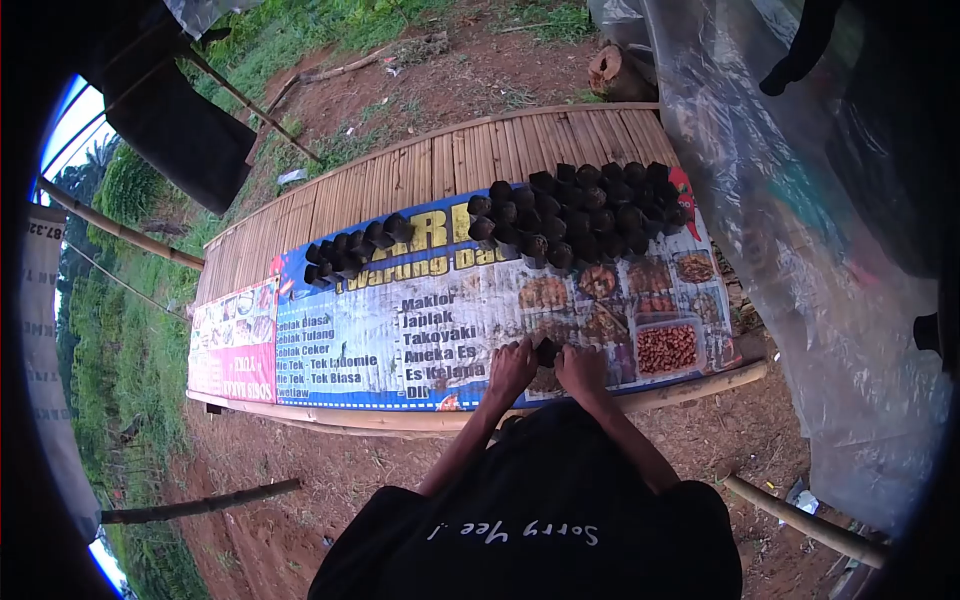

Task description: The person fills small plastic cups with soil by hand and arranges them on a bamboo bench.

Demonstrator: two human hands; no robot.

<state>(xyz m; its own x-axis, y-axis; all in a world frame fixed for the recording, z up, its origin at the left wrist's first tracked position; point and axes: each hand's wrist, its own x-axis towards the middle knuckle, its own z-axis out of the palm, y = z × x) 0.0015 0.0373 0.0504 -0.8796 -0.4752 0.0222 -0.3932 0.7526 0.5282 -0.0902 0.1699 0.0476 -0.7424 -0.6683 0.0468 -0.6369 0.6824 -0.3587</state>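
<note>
A small black bag (547, 351) stands between my two hands at the near edge of the printed banner (350, 345). My left hand (513, 362) touches its left side with curled fingers, and my right hand (580, 366) closes on its right side. Some dark soil (545, 381) lies just below the bag. To the right of my right hand is a clear square tray (668, 348) of reddish-brown seeds. Many black bags (575, 215) stand in a cluster at the far right of the banner, and a smaller group (345, 250) stands at the left.
The banner lies on a bamboo table (400, 170). Clear plastic sheeting (740, 220) hangs at the right. A cut log (612, 72) lies beyond the table. Bamboo poles (120, 228) cross the left side, and another pole (808, 522) is at the lower right.
</note>
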